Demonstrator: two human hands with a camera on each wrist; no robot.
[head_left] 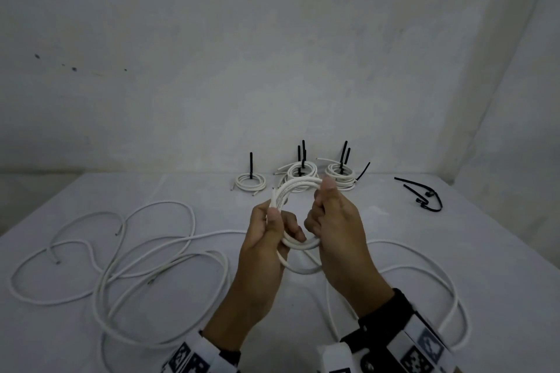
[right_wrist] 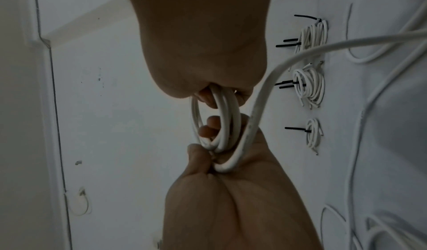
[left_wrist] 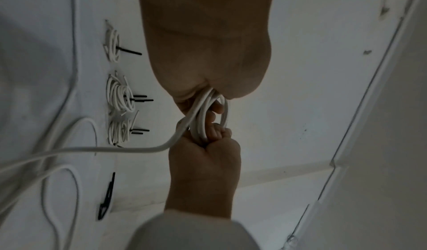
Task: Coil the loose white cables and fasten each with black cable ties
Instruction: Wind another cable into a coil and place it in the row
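Observation:
Above the middle of the table I hold a small coil of white cable point(head_left: 300, 245) upright between both hands. My left hand point(head_left: 271, 222) pinches its left side with the thumb on top, next to the cable's cut end. My right hand point(head_left: 327, 201) grips the right side, thumb up. The left wrist view shows the coil point(left_wrist: 202, 118) running from my left hand point(left_wrist: 208, 56) to my right hand point(left_wrist: 204, 164). In the right wrist view the loops point(right_wrist: 227, 118) pass through my curled right fingers point(right_wrist: 208, 96). The uncoiled tail point(head_left: 424, 254) trails right over the table.
Three tied coils point(head_left: 251, 182) point(head_left: 301, 173) point(head_left: 341, 176) with black tie tails sticking up stand at the back by the wall. Loose black cable ties point(head_left: 424, 195) lie at the back right. Other loose white cables point(head_left: 136, 251) sprawl over the left of the white table point(head_left: 500, 236).

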